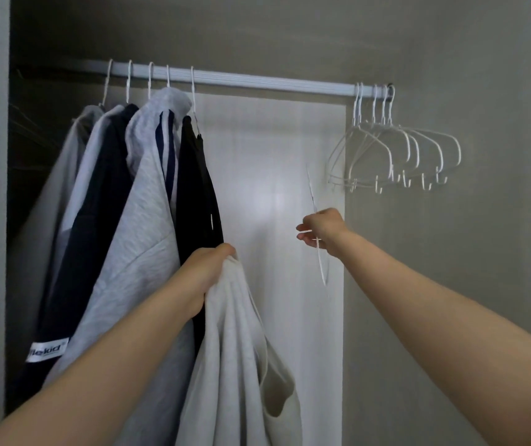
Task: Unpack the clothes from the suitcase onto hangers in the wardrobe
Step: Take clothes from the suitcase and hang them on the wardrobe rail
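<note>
White cloth hangs bunched from your left hand [207,275]: its fingers are curled tight round the top of the garment [235,349], which drops in folds below your wrist, right in front of the clothes [129,204] hung at the left end of the rod [241,80]. Your right hand [322,231] pinches a thin white hanger [322,268], seen edge-on and near upright, in mid-air below the rod. Empty hangers [396,152] cluster at the rod's right end, well apart from both hands.
</note>
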Demonstrator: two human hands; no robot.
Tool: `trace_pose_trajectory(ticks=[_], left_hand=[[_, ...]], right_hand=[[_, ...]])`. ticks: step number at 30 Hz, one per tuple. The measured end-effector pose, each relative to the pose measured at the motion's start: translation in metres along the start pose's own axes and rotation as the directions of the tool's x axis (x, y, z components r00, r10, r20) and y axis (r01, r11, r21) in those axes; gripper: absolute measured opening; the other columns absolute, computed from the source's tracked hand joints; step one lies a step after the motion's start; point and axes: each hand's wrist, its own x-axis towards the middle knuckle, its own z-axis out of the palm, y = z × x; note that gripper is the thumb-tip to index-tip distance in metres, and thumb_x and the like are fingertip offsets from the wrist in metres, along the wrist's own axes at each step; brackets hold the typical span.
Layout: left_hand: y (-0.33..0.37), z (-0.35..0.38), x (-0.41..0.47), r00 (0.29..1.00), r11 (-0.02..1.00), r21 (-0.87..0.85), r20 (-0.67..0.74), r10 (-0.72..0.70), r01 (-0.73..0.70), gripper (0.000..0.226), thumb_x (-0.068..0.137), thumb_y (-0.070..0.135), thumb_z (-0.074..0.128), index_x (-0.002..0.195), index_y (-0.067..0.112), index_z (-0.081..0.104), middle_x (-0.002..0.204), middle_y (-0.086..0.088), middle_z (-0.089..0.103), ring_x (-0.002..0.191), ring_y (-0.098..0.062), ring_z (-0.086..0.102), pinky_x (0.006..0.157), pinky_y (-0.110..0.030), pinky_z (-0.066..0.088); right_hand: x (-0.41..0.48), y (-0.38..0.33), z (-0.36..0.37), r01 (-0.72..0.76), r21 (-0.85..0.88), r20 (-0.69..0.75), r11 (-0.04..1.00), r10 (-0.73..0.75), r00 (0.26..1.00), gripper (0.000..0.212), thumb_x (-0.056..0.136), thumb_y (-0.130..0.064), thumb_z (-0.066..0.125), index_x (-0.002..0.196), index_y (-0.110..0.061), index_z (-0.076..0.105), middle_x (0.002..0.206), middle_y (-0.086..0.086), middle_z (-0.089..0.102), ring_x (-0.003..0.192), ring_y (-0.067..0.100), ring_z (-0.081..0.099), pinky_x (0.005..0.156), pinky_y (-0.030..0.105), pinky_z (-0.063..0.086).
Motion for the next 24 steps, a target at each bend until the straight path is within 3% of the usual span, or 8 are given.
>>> trace_pose_trajectory(ticks=[2, 5, 9, 13, 18, 24], left_hand=[[-0.009, 0.000, -0.001, 0.999, 1.000, -0.005, 0.036, -0.002, 0.003, 0.021, 0.090, 0.023, 0.057, 0.072, 0.012, 0.059, 0.072, -0.008, 0.056, 0.063, -0.017, 0.052, 0.057, -0.026, 0.040], [-0.029, -0.001, 0.000, 0.997, 0.999, -0.015, 0.077, -0.027, 0.029, 0.020, 0.089, 0.025, 0.057, 0.075, 0.012, 0.061, 0.079, -0.010, 0.060, 0.074, -0.021, 0.056, 0.065, -0.028, 0.043], [-0.056, 0.006, -0.002, 0.988, 0.997, 0.003, 0.132, -0.082, 0.083, 0.020, 0.090, 0.028, 0.056, 0.085, 0.010, 0.063, 0.083, -0.010, 0.062, 0.079, -0.024, 0.058, 0.075, -0.031, 0.045], [-0.076, 0.012, -0.014, 0.977, 0.992, 0.010, 0.173, -0.124, 0.124, 0.020, 0.090, 0.030, 0.056, 0.084, 0.013, 0.063, 0.084, -0.010, 0.064, 0.083, -0.026, 0.061, 0.081, -0.034, 0.048], [-0.099, 0.006, -0.041, 0.979, 0.982, 0.029, 0.086, -0.187, 0.185, 0.031, 0.091, 0.043, 0.055, 0.104, 0.015, 0.062, 0.104, -0.007, 0.066, 0.097, -0.024, 0.063, 0.094, -0.036, 0.049], [-0.135, -0.001, -0.101, 0.956, 0.955, -0.045, 0.004, -0.293, 0.293, 0.023, 0.095, 0.034, 0.054, 0.102, 0.014, 0.060, 0.084, -0.004, 0.065, 0.075, -0.015, 0.063, 0.060, -0.024, 0.049]], right_hand=[[-0.011, 0.015, -0.005, 0.061, 0.023, -0.024, 0.998, -0.061, 0.998, 0.002, 0.095, -0.008, 0.046, 0.098, -0.008, 0.047, 0.087, 0.013, 0.064, 0.042, 0.014, 0.056, 0.042, 0.017, 0.046], [-0.031, 0.045, -0.013, 0.174, 0.022, -0.039, 0.985, -0.173, 0.984, 0.007, 0.096, -0.017, 0.052, 0.099, -0.012, 0.047, 0.081, 0.010, 0.063, 0.042, 0.012, 0.053, 0.046, 0.020, 0.045], [-0.054, 0.082, -0.017, 0.096, -0.071, -0.100, 0.993, -0.103, 0.990, 0.030, 0.092, -0.022, 0.061, 0.116, -0.018, 0.043, 0.081, 0.007, 0.060, 0.051, 0.013, 0.050, 0.053, 0.023, 0.040], [-0.078, 0.103, -0.025, 0.027, -0.063, -0.211, 0.998, -0.040, 0.977, 0.016, 0.095, -0.030, 0.053, 0.102, -0.018, 0.062, 0.061, 0.001, 0.047, 0.046, 0.007, 0.037, 0.048, 0.020, 0.029], [-0.140, 0.134, -0.052, -0.030, -0.089, -0.078, 0.996, 0.023, 0.997, 0.025, 0.094, -0.033, 0.054, 0.085, -0.020, 0.073, 0.055, -0.003, 0.047, 0.037, 0.003, 0.033, 0.042, 0.015, 0.023], [-0.224, 0.176, -0.086, -0.165, 0.186, 0.119, 0.969, 0.145, 0.982, 0.016, 0.087, -0.026, 0.063, 0.087, -0.013, 0.074, 0.054, -0.003, 0.038, 0.040, 0.005, 0.017, 0.042, 0.019, 0.008]])
